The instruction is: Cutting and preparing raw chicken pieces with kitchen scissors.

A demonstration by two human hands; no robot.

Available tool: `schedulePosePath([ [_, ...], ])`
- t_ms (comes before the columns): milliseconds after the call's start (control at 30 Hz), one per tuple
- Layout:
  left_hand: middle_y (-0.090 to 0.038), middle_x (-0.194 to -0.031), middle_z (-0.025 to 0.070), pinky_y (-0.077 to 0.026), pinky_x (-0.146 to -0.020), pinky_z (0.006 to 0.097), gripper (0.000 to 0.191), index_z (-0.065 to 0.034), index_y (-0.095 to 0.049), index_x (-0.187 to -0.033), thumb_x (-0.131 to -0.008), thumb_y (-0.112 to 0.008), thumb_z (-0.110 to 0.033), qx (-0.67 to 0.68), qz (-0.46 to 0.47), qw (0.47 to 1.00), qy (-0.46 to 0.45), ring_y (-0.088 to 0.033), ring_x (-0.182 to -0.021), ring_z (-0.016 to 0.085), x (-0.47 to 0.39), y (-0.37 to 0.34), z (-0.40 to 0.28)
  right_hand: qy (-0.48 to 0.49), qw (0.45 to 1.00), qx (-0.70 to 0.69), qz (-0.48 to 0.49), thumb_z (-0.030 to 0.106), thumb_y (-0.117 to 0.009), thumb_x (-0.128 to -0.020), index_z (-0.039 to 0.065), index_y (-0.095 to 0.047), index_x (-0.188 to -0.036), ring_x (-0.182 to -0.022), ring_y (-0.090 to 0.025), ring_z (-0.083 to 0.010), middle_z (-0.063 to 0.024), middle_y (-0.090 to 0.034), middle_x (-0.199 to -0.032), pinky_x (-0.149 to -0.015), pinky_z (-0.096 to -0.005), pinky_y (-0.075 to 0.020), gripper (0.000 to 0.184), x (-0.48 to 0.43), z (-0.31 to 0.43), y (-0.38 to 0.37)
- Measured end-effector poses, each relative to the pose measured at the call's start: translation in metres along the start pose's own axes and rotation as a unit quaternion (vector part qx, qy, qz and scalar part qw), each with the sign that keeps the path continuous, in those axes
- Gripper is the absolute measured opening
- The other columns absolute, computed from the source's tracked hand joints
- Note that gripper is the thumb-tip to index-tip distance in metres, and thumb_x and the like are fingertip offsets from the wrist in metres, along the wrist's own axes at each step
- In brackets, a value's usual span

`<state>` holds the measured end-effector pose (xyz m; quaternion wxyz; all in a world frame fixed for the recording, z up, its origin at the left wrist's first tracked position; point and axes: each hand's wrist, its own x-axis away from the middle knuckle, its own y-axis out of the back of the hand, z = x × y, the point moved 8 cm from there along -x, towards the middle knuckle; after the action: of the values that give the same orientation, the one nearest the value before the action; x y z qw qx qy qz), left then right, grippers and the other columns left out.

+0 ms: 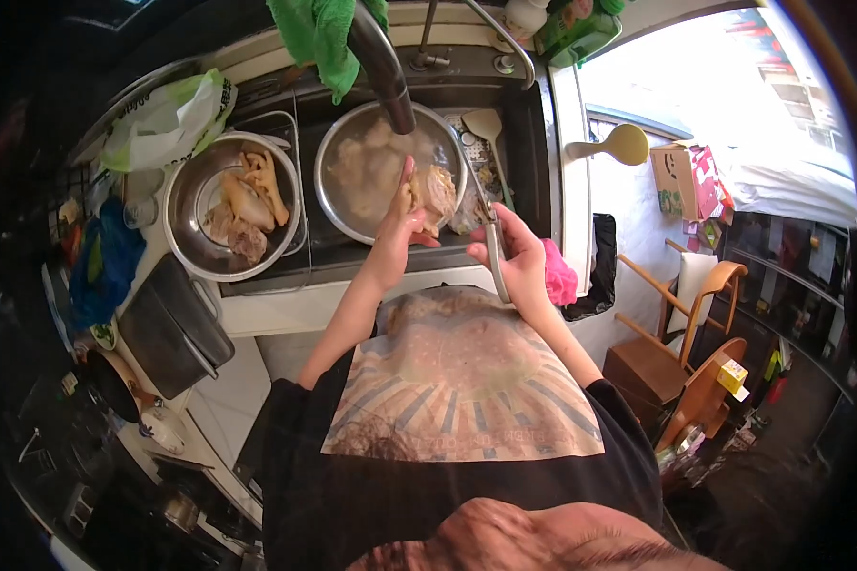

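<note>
In my left hand (398, 232) is a pale piece of poultry (435, 193), held over the right rim of a steel bowl (328, 207). That bowl stands in the dark sink and holds cloudy water with pale meat pieces under the surface. My right hand (518, 260) grips kitchen scissors (495, 246) with light grey handles, their blades pointing up beside the bowl's right rim. Whether the blades are parted is hard to tell. To the left, a second steel bowl (175, 235) holds chicken feet (261, 178) and other poultry pieces (246, 243).
The dark faucet (386, 64) hangs over the water bowl, with a green cloth (328, 50) beside it. A spatula (485, 128) and food scraps lie at the sink's right. A pink cloth (559, 275) is near my right hand. A plastic bag (175, 121) sits behind the left bowl.
</note>
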<state>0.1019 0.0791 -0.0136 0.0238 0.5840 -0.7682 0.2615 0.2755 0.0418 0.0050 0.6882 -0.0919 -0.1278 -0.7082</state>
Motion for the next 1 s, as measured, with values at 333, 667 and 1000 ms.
schedulePosePath([
  [333, -0.039, -0.148, 0.0036, -0.054, -0.071, 0.0248, 0.063, -0.0257, -0.009, -0.157, -0.101, -0.035, -0.038, -0.005, 0.063, 0.995, 0.076, -0.054, -0.110, 0.013, 0.002, -0.009, 0.010, 0.105, 0.994, 0.020, -0.020, 0.015, -0.086, -0.074, -0.004, -0.050, -0.130, -0.093, -0.062, -0.0107, -0.0085, -0.066, -0.104, -0.082, -0.0252, -0.0503, 0.069, -0.034, 0.014, -0.019],
  [667, -0.040, -0.149, 0.0041, -0.055, -0.070, 0.0274, 0.063, -0.0227, -0.017, -0.157, -0.100, -0.038, -0.041, 0.009, 0.069, 0.995, 0.065, -0.055, -0.114, 0.016, 0.006, -0.009, -0.007, 0.081, 0.994, -0.070, -0.013, 0.010, -0.080, -0.080, -0.004, -0.049, -0.130, -0.084, -0.061, -0.0082, -0.0046, -0.066, -0.096, -0.075, -0.0236, -0.0499, 0.060, -0.045, 0.007, -0.025],
  [1000, -0.050, -0.124, 0.0090, -0.059, -0.077, 0.0330, 0.077, -0.0166, -0.026, -0.154, -0.087, -0.063, -0.007, 0.030, 0.126, 0.988, 0.078, -0.063, -0.105, 0.022, -0.002, 0.000, -0.007, 0.006, 0.973, -0.229, 0.038, 0.012, -0.070, -0.090, 0.002, -0.052, -0.129, -0.089, -0.064, -0.0104, -0.0062, -0.068, -0.103, -0.075, -0.0244, -0.0520, 0.044, -0.049, 0.001, -0.025],
])
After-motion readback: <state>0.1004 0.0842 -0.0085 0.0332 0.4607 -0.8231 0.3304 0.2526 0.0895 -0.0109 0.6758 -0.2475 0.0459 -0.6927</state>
